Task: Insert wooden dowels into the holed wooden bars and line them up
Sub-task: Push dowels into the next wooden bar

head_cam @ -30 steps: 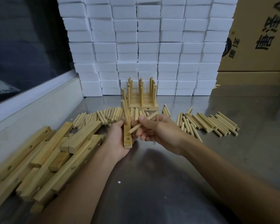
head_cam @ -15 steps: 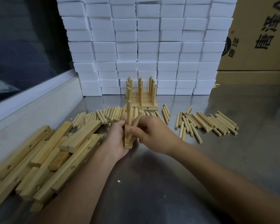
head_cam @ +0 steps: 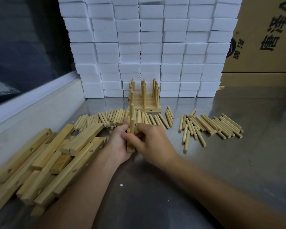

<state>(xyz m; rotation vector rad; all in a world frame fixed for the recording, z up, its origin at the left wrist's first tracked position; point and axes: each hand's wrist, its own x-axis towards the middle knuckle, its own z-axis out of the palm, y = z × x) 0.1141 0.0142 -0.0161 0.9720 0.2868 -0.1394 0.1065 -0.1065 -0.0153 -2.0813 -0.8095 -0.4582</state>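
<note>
Finished bars [head_cam: 144,103], lined up, stand at the desk's [head_cam: 205,171] rear; left hand [head_cam: 118,146] grips a bar [head_cam: 130,148] mid-desk, right hand [head_cam: 149,139] pinches a dowel [head_cam: 132,118] there. Bare bars [head_cam: 45,159] and loose dowels [head_cam: 210,126] remain plentiful; much seems left

A pale holed bar [head_cam: 130,146] lies mid-table, pointing toward the far edge, one dowel [head_cam: 132,119] upright in it. Loose dowels [head_cam: 210,126] lie in two scattered groups behind — left and right. Finished bars [head_cam: 144,103] (dowels standing) line up at the far edge; unfilled bars [head_cam: 45,162] pile near the left edge.
</note>
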